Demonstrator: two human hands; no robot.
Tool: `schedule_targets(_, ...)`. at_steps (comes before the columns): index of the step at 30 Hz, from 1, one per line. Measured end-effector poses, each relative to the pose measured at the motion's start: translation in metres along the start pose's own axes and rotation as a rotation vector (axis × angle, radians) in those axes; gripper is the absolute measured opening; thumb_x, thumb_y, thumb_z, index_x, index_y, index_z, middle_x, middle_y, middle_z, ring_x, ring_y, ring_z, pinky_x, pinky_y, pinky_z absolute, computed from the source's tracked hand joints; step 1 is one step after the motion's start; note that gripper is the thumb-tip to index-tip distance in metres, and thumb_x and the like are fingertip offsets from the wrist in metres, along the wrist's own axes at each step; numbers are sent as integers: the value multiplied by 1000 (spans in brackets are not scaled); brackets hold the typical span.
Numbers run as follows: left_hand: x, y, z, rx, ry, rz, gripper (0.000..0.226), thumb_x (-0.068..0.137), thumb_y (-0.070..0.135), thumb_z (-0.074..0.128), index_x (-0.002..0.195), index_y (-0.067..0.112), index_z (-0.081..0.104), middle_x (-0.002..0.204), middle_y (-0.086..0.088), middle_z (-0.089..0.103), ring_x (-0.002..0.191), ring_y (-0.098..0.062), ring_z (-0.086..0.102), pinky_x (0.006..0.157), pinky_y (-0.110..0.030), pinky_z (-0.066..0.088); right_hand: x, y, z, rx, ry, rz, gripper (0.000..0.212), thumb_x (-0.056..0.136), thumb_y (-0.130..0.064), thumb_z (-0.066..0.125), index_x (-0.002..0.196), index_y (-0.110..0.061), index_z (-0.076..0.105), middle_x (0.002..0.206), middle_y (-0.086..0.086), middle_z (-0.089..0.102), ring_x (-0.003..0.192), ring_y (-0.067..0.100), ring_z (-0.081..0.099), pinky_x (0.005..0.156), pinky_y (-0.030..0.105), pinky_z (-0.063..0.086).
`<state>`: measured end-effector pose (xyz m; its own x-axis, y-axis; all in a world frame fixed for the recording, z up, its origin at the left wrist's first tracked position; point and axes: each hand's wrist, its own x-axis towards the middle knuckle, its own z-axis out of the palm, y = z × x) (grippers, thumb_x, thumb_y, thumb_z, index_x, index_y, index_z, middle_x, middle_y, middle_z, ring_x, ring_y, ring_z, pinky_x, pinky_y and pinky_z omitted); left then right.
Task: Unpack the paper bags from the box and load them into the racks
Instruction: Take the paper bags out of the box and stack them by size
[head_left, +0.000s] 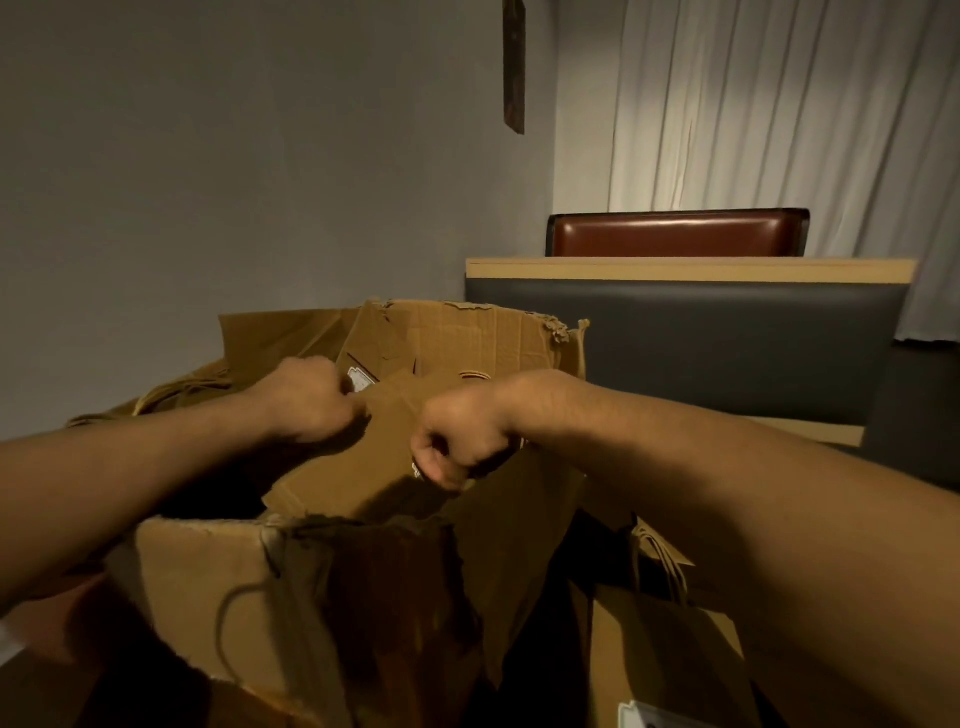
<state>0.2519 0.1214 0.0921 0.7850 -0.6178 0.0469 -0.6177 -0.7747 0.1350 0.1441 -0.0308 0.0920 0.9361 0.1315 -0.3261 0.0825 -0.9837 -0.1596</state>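
Two fists over torn box (218, 587): left hand (311, 402), right hand (457, 441), fingers clamped on folded paper bags (363, 457) inside.

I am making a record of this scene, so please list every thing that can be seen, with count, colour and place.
cardboard box: one, brown, torn, centre foreground
stack of paper bags: count unclear, brown, inside the box
paper bag: one, brown, with handles, right of the box
bench back: one, dark grey, behind the box
chair back: one, reddish brown, farther back
curtain: white, upper right
left hand: grips the stack
right hand: grips the stack
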Motion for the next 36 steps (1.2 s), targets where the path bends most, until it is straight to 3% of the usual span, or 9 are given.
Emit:
schedule_targets(4, 14, -16, -4, -21, 1, -184, 28, 92, 27, 66, 114, 10, 67, 100, -6, 67, 86, -20, 64, 72, -32, 55, 3, 2, 1, -89, -108, -3, 20, 88, 3, 64, 106, -7, 67, 94, -3, 60, 87, 12, 56, 82, 30, 49)
schedule_targets(7, 20, -19, -2, -2, -32, -171, 21, 90, 25, 69, 105, 11, 71, 97, -6, 70, 86, -19, 66, 71, -31, 54, 0, 3, 0, -62, 53, -7, 21, 89, 4, 62, 90, -17, 64, 84, -7, 61, 79, 6, 59, 65, 20, 46)
schedule_targets(10, 22, -14, -4, 104, -148, -85, 23, 95, 29, 63, 101, 9, 72, 96, -2, 71, 89, -19, 67, 75, -29, 52, 0, 6, 0, -36, 244, -18, 24, 87, -6, 70, 85, -25, 57, 95, -6, 62, 92, 9, 60, 73, 23, 47)
schedule_targets(15, 13, -6, -17, -244, -449, -11, 24, 105, 26, 43, 96, 14, 62, 87, -11, 62, 75, -21, 53, 67, -29, 44, -1, 6, -2, -9, 317, -68, 34, 87, -5, 70, 112, -23, 56, 96, -4, 57, 90, 13, 57, 75, 29, 50)
schedule_targets(18, 1, -6, -21, -505, -539, -122, 29, 104, 24, 38, 98, 6, 59, 57, -7, 56, 40, -14, 49, 36, -19, 38, -2, 3, -4, -67, 240, -76, 47, 88, -2, 65, 127, -24, 50, 94, -6, 51, 89, 13, 55, 67, 24, 44)
schedule_targets(20, -1, -10, -20, -576, -619, -75, 29, 98, 10, 37, 101, 3, 66, 69, -16, 61, 42, -15, 52, 34, -20, 40, -1, 2, -4, -131, 256, -93, 40, 88, -5, 67, 122, -23, 55, 99, -7, 52, 92, 12, 52, 70, 24, 41)
schedule_targets(23, -2, -15, -16, -410, -691, 14, 34, 99, 10, 50, 118, 30, 70, 89, -12, 65, 54, -14, 54, 41, -19, 41, 0, 2, -3, -202, 336, -124, 30, 86, -13, 72, 110, -24, 58, 113, -6, 47, 102, 12, 49, 78, 25, 42)
schedule_targets(28, 5, -4, -1, -172, -610, 127, 81, 88, 9, 71, 139, 45, 19, 129, -2, 54, 92, -6, 61, 71, -19, 52, -1, 2, -5, -169, 419, -160, 57, 81, -13, 78, 128, -26, 51, 125, -4, 50, 112, 12, 48, 89, 28, 45)
schedule_targets(36, 7, -6, 0, 81, -478, -12, 29, 90, -3, 59, 119, 1, 60, 97, -8, 66, 77, -17, 63, 51, -15, 44, 2, 3, -6, -113, 479, -170, 36, 80, -11, 78, 107, -21, 56, 112, -5, 50, 100, 14, 53, 82, 30, 53)
